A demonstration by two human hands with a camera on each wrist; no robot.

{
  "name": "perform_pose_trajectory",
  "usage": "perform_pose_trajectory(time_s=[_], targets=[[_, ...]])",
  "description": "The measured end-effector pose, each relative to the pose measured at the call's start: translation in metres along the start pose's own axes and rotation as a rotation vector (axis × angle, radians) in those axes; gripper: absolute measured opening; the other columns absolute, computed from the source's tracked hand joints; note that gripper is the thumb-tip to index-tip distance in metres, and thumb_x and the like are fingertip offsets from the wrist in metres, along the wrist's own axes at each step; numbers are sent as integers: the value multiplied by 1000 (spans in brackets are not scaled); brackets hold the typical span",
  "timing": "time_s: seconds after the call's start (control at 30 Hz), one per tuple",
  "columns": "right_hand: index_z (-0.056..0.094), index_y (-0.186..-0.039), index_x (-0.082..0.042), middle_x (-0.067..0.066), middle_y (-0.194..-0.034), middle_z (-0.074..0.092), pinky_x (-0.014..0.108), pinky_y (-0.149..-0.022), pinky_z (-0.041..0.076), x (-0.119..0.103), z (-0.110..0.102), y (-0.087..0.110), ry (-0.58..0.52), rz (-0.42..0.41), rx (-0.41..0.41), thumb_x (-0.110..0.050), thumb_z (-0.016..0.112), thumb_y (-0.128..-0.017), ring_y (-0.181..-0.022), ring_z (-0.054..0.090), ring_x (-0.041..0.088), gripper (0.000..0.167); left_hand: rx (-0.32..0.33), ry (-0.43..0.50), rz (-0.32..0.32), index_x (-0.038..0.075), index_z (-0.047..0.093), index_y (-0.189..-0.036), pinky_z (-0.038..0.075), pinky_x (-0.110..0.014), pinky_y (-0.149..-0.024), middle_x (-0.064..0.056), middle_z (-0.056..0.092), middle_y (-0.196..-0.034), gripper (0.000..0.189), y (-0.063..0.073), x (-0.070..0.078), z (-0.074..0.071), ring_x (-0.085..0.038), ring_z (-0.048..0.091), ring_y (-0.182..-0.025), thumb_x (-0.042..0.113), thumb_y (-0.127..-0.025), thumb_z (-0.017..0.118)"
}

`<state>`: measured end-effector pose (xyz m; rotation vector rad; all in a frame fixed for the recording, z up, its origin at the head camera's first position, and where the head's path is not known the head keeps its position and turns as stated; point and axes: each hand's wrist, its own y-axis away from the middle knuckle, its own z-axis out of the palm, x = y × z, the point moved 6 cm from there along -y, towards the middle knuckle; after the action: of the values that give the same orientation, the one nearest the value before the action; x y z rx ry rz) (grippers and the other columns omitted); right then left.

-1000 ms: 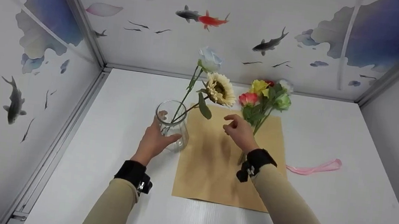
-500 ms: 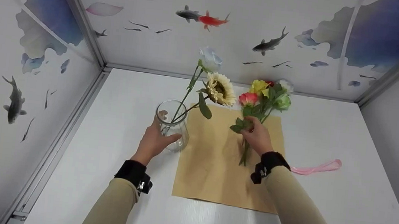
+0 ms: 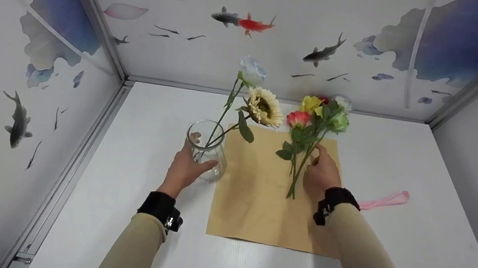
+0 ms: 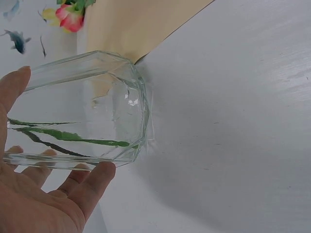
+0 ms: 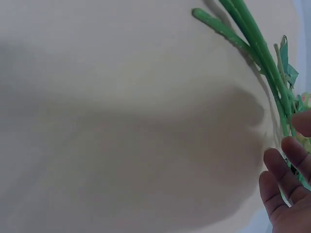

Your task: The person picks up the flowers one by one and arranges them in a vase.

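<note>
My left hand (image 3: 184, 168) grips a clear glass vase (image 3: 219, 161), fingers on its far left side and thumb in front. In the left wrist view, green stems (image 4: 80, 138) show through the faceted glass. A pale blue rose (image 3: 252, 71) and a cream sunflower (image 3: 264, 106) lean out to the right. Beside a loose bunch of artificial flowers (image 3: 312, 105), my right hand (image 3: 325, 169) has its fingertips right at the green stems (image 3: 294, 186). In the right wrist view, its fingers (image 5: 282, 170) are loosely bent, with a gap between thumb and fingertips.
Brown kraft paper (image 3: 253, 211) lies on the white table (image 3: 101, 173) under the bunch's stems. A pink ribbon (image 3: 387, 200) lies to the right, partly behind my right wrist. White panels with fish prints enclose the back and sides.
My right hand moved right and came to the right side of the bunch, away from the low leaves it touched half a second ago. The left hand and vase stayed put.
</note>
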<state>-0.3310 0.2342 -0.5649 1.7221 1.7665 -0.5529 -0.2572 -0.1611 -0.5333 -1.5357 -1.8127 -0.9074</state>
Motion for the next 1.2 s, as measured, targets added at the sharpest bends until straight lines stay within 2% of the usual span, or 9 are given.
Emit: perform_pose_trajectory(time_s=[0.1,0.2,0.33,0.43,0.6,0.87,1.03,1.2], targets=[[19,-162,-4,24,-109,61,50,-84,46,7,2,2,47,14,-21,1,52,-91,-93,58,36,79,-1,-4,3,17,22,-162,38,-55,-114,-22,41,-158,102,0,0,0,-37,41,-146,44,-84,82],[14,-163,-5,27,-117,57,58,-96,44,13,4,4,85,25,-49,-1,52,-90,-107,56,44,83,-3,-5,11,17,22,-162,38,-54,-114,-22,41,-157,101,0,1,-1,-37,41,-145,44,-84,82],[7,-164,-8,34,-144,41,65,-110,33,16,6,4,93,42,-82,-2,53,-89,-134,39,54,88,0,5,18,15,22,-162,38,-54,-114,-23,41,-157,102,0,2,-1,-37,42,-145,42,-84,82],[3,-165,-11,36,-155,28,67,-113,29,16,8,4,98,53,-111,-2,52,-90,-142,28,56,90,1,8,17,15,21,-162,38,-53,-115,-22,41,-158,103,0,1,-1,-36,41,-145,43,-84,82],[0,-165,-14,36,-158,23,68,-112,30,17,9,2,137,71,-151,-3,54,-92,-143,26,56,92,-5,6,10,15,20,-163,36,-53,-116,-22,39,-159,104,0,0,0,-36,39,-147,44,-84,82],[5,-165,-14,37,-154,22,70,-109,31,15,12,-3,214,107,-235,-8,60,-97,-141,25,57,88,-1,8,1,16,22,-162,39,-54,-113,-23,41,-157,102,-1,-3,0,-38,42,-144,42,-84,83],[7,-166,-17,38,-152,21,69,-107,34,16,13,-5,258,140,-304,-12,57,-100,-139,26,57,83,0,4,6,15,22,-162,40,-54,-113,-22,42,-157,102,-1,-3,0,-39,43,-144,43,-84,82],[12,-165,-16,38,-149,22,68,-104,34,18,12,-5,299,114,-319,-16,54,-102,-135,28,58,76,6,-15,11,15,22,-162,39,-54,-114,-22,41,-158,103,0,1,-1,-38,42,-145,45,-84,82]])
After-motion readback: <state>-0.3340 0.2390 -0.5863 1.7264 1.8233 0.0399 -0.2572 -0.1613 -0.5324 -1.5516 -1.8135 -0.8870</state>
